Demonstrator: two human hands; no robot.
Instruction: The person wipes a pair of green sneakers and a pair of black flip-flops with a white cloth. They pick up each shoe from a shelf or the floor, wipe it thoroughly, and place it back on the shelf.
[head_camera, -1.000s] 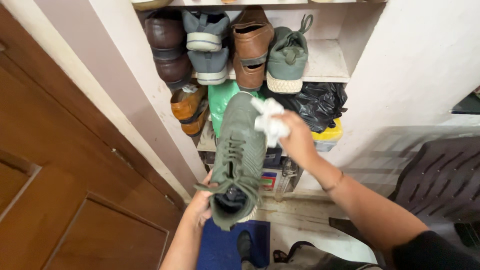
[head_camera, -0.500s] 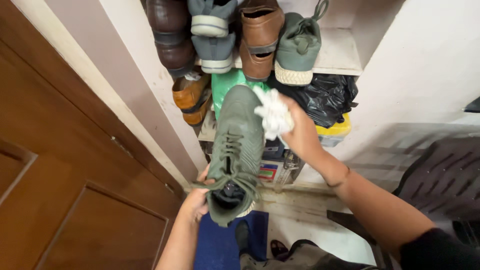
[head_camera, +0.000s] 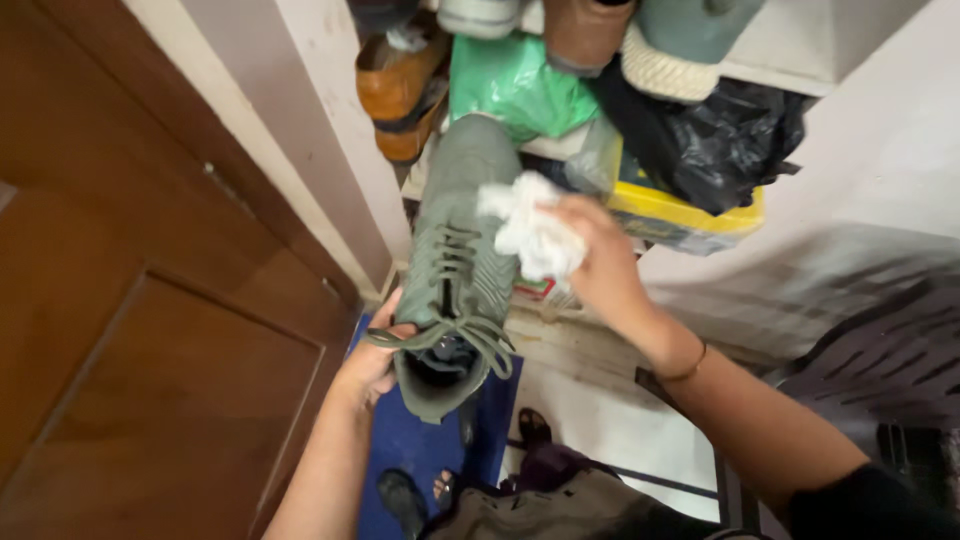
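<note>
Biggest thing I see: brown wooden door (head_camera: 130, 330) filling the left side, pale wall (head_camera: 880, 130) on the right, dark slatted plastic chair (head_camera: 890, 350) low right. Between them a shoe shelf (head_camera: 790, 45) crammed with stuff: black plastic bag (head_camera: 730, 140), green plastic bag (head_camera: 510, 85), yellow box (head_camera: 690, 215) under the black bag, tan shoes (head_camera: 400, 85) stacked at the left. Blue mat (head_camera: 420, 450) on the floor below.

Olive green sneaker (head_camera: 462, 260) is up in the air in front of the shelf, toe pointing away, heel opening toward me, laces loose. Left hand (head_camera: 372, 362) grips it at the heel, fingers curled around the collar on the left side, thumb side mostly hidden. Right hand (head_camera: 590, 255) has fingers pinched together around a crumpled white cloth (head_camera: 528, 228), cloth pressed on the sneaker's right flank near the laces.

My read: wiping step, mid-stroke, on the upper's right side. Next move likely needs the left hand to hold firm or rotate the sneaker so the cloth reaches unwiped areas, steady pressure, keep the loose laces out of the cloth's way.
</note>
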